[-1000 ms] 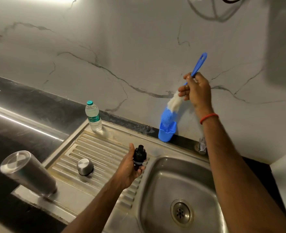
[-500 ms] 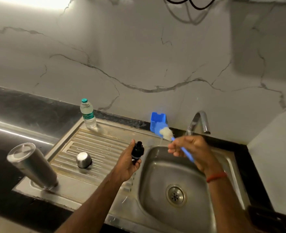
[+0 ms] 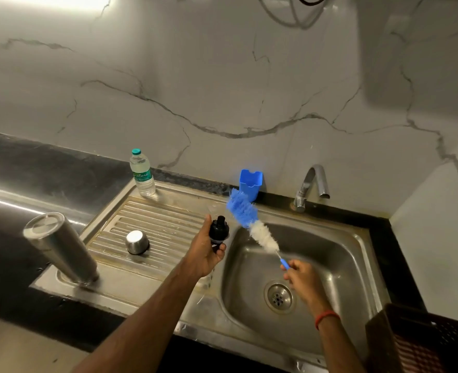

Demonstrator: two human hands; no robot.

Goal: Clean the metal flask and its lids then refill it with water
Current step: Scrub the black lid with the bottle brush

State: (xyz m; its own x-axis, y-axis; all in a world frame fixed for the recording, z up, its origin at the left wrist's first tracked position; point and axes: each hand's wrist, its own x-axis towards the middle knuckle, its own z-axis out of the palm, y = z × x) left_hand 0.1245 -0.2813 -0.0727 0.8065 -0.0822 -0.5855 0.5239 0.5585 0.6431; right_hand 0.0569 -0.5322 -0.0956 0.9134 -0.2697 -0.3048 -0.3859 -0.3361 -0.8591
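Drainboard (image 3: pixel 168 227) bears flask (image 3: pixel 60 249), apparently inverted, cap (image 3: pixel 137 242), bottle (image 3: pixel 142 173).

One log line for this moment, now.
left hand: holds black lid | right hand: holds bottle brush over sink | flask: standing on drainboard

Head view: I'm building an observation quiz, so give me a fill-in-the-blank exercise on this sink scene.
1. The left hand holds a black ____.
2. The right hand grips the brush by its ____ handle.
3. The steel cap sits between the flask and the ____ hand.
Missing: lid; blue; left.
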